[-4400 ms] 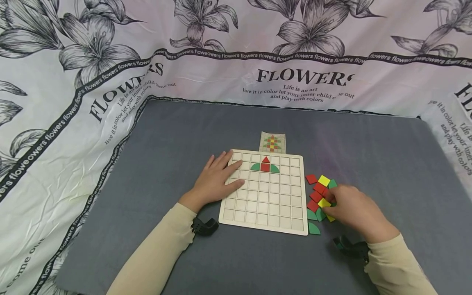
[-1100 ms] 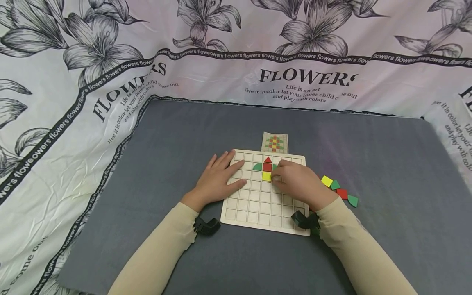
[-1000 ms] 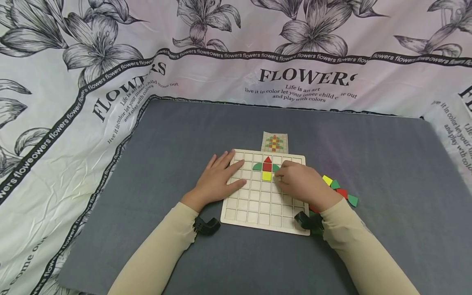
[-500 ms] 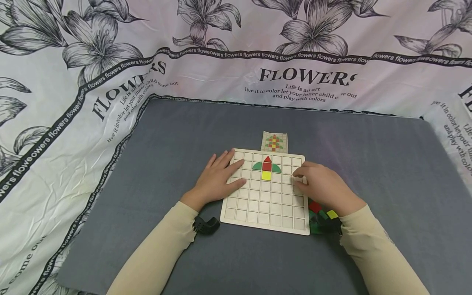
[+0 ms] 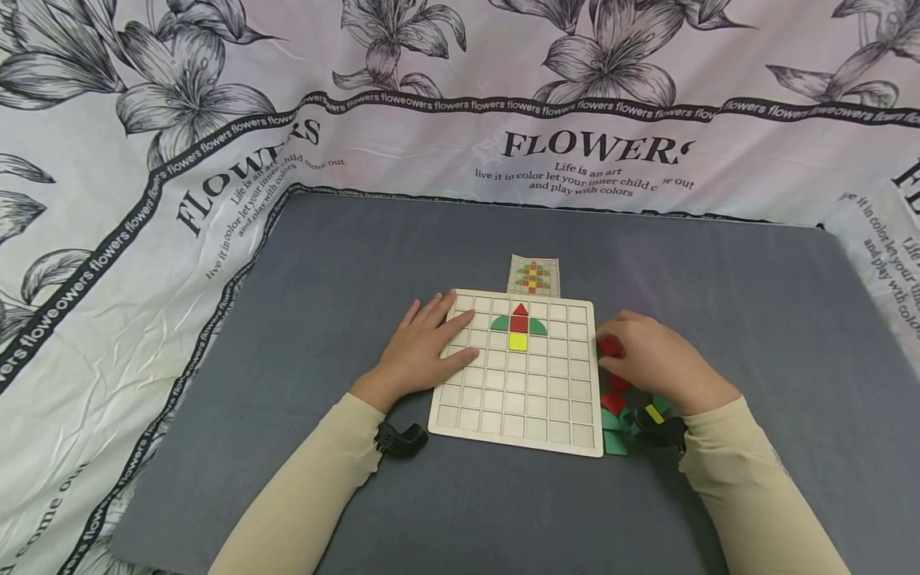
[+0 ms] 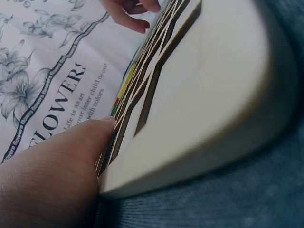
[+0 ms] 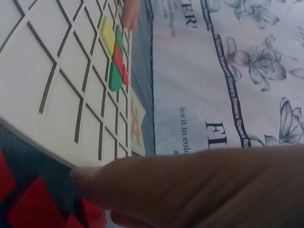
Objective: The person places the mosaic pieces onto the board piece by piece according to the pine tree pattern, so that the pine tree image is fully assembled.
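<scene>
My left hand [image 5: 420, 351] lies spread on the left side of the pale gridded board [image 5: 503, 415], fingers straight. Near the top of the grid sit a red triangle [image 5: 521, 310], a red square [image 5: 519, 323], a green quarter-round piece [image 5: 500, 323] on each side and a yellow square [image 5: 517, 342] below. Off the board's right edge, my right hand [image 5: 657, 359] is over the loose pieces, thumb and forefinger apart. A red piece [image 5: 611, 346] shows between them. In the right wrist view, red pieces [image 7: 33, 204] lie below the thumb [image 7: 95, 178].
Behind the board lies a small pattern card [image 5: 533, 275] with a coloured tree design. Green pieces [image 5: 614, 443] and a yellow piece [image 5: 655, 414] lie at the board's lower right, partly behind the black wrist camera [image 5: 661, 431]. A flower-printed cloth [image 5: 431, 152] borders the grey table [image 5: 359, 247].
A yellow square now sits below the red square. My right hand has moved from it, right across the board, to the loose pieces. My left hand has stayed put.
</scene>
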Demonstrator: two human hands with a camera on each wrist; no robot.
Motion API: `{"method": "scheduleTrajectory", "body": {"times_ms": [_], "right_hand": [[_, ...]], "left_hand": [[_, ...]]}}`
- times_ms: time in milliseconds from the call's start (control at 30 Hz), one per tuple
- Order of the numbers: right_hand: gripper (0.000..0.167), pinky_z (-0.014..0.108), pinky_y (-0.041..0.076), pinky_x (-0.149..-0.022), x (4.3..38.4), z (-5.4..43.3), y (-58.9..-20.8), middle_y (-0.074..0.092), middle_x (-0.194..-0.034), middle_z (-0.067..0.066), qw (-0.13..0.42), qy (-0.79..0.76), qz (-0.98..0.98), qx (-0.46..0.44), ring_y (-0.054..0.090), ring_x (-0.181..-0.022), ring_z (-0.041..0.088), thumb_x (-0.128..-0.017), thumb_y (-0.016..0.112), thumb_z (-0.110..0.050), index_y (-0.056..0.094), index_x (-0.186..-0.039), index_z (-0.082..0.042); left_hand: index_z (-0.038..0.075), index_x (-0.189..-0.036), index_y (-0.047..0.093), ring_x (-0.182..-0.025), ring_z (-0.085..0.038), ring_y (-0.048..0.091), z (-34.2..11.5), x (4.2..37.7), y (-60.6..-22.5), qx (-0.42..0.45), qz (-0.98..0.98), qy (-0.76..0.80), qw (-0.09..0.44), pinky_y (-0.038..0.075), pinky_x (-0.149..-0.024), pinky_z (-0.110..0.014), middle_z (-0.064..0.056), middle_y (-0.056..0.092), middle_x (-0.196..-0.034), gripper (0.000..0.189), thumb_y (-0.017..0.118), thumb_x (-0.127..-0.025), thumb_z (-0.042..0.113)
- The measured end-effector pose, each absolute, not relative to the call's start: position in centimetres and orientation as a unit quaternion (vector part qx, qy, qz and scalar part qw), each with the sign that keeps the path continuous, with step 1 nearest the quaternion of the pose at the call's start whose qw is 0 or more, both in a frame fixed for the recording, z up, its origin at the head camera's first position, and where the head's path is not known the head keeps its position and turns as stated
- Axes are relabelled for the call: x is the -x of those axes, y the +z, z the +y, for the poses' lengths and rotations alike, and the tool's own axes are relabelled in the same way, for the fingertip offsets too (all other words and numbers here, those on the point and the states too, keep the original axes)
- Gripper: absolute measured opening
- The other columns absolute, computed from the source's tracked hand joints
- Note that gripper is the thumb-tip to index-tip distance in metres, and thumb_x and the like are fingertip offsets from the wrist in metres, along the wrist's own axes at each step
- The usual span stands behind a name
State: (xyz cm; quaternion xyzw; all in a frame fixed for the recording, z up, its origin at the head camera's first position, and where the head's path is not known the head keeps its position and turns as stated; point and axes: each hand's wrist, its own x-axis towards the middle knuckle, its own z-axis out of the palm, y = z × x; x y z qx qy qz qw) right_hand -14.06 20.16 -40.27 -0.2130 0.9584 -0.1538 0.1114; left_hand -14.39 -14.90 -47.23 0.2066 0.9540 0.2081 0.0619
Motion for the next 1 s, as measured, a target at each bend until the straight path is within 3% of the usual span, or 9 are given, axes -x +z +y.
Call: {"method": "scheduleTrajectory", "body": {"times_ms": [433, 667, 1000], "right_hand": [[0.022, 0.049, 0.058, -0.08, 14.5, 20.7, -40.7, 0.07, -0.107, 0.015, 0.112, -0.147, 0.961, 0.204, 0.064, -0.09, 0.026, -0.091, 0.075, -0.005, 0.078, -0.112, 0.001], [0.013, 0.039, 0.053, -0.065, 14.7, 20.8, -40.9, 0.07, -0.09, 0.003, 0.102, -0.124, 0.967, 0.196, 0.057, -0.072, 0.015, -0.091, 0.076, -0.014, 0.081, -0.101, -0.007], [0.013, 0.033, 0.04, -0.05, 15.5, 21.0, -41.2, 0.058, -0.063, -0.005, 0.101, -0.112, 0.975, 0.165, 0.051, -0.055, 0.014, -0.086, 0.076, -0.025, 0.074, -0.08, -0.014]], "left_hand": [[0.028, -0.165, 0.038, -0.164, -0.024, 0.009, -14.9, 14.5, -47.3, -0.205, 0.955, 0.205, 0.063, -0.002, -0.132, -0.048, -0.003, 0.013, -0.177, 0.072, 0.051, -0.103, 0.063], [0.029, -0.166, 0.037, -0.164, -0.024, 0.009, -14.9, 14.5, -47.4, -0.204, 0.956, 0.199, 0.065, -0.003, -0.132, -0.048, -0.003, 0.012, -0.177, 0.072, 0.05, -0.103, 0.063], [0.029, -0.166, 0.037, -0.164, -0.024, 0.009, -14.8, 14.5, -47.4, -0.203, 0.957, 0.195, 0.064, -0.002, -0.132, -0.049, -0.003, 0.012, -0.177, 0.072, 0.051, -0.103, 0.063]]}}
